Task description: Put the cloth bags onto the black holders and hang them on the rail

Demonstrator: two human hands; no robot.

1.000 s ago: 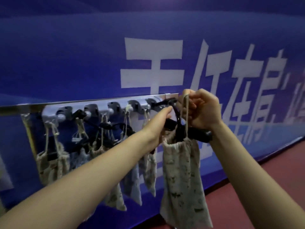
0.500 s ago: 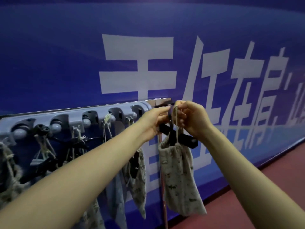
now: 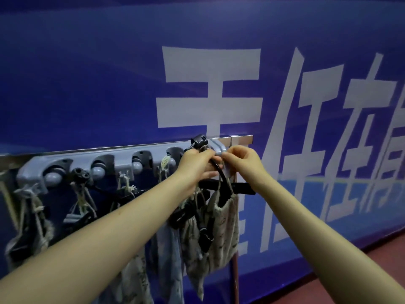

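Observation:
A grey rail (image 3: 122, 160) with ball clips runs along the blue wall. At its right end both hands meet. My left hand (image 3: 196, 166) grips the curved top of a black holder (image 3: 237, 186). My right hand (image 3: 243, 162) pinches the drawstring by the last clip. A patterned cloth bag (image 3: 225, 233) hangs from the holder's crossbar. A black clip end (image 3: 199, 140) sticks up above my left hand. Several other cloth bags (image 3: 32, 227) hang on holders further left.
The blue banner wall (image 3: 197, 73) with large white characters stands right behind the rail. A thin red pole (image 3: 235, 279) drops from the rail's right end. Dark red floor (image 3: 341, 288) shows at the lower right.
The view has moved closer to the rail. Both hands have shifted with the holder and bag to the rail's last clip, and the bag now hangs against the neighbouring bags.

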